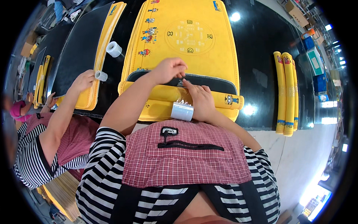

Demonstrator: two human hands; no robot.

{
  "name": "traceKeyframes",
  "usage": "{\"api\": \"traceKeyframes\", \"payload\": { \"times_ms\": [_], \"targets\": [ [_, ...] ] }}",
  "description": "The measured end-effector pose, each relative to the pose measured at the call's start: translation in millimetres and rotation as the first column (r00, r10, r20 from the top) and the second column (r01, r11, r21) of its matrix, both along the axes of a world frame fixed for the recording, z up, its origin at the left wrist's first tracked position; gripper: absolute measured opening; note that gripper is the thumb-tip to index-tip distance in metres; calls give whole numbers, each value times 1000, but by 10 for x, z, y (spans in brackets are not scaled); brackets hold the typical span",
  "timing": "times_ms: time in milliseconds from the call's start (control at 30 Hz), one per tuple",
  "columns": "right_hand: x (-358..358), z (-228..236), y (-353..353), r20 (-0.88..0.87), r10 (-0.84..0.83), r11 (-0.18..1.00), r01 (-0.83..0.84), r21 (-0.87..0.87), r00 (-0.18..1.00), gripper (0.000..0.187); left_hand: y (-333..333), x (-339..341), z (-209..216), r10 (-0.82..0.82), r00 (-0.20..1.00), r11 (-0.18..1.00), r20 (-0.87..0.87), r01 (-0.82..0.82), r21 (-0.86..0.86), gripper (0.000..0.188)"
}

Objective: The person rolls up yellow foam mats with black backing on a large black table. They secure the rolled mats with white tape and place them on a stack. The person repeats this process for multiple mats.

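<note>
Left hand [169, 70] pinches tape drawn from the clear tape roll [182, 111]; right hand [201, 100] presses the rolled yellow mat [186, 96] closed at the tabletop's [261, 74] near edge.

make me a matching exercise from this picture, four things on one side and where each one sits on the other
Things:
1. tape roll
2. rolled mat
3. three rolled mats
4. small tape roll

Places:
A. far right on the black table
B. at the co-worker's hand
C. around the right hand's wrist
D. under both of the person's hands, left hand above

Pairs: 1-C, 2-D, 3-A, 4-B
</note>
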State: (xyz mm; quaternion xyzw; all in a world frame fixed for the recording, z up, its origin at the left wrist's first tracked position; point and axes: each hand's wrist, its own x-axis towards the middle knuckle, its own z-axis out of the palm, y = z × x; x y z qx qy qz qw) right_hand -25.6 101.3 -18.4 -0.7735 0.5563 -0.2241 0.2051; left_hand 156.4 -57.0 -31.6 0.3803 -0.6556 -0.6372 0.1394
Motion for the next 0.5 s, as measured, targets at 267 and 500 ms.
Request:
{"api": "traceKeyframes", "payload": {
  "times_ms": [267,500],
  "targets": [
    [1,-8,72,28,-30,999,30,19,999,94,357,-44,-29,-293,943,954,158,299,-10,27],
    [-22,57,-66,71,-72,993,64,102,995,98,314,-79,32,-190,965,965,180,217,-146,26]
  ]
}}
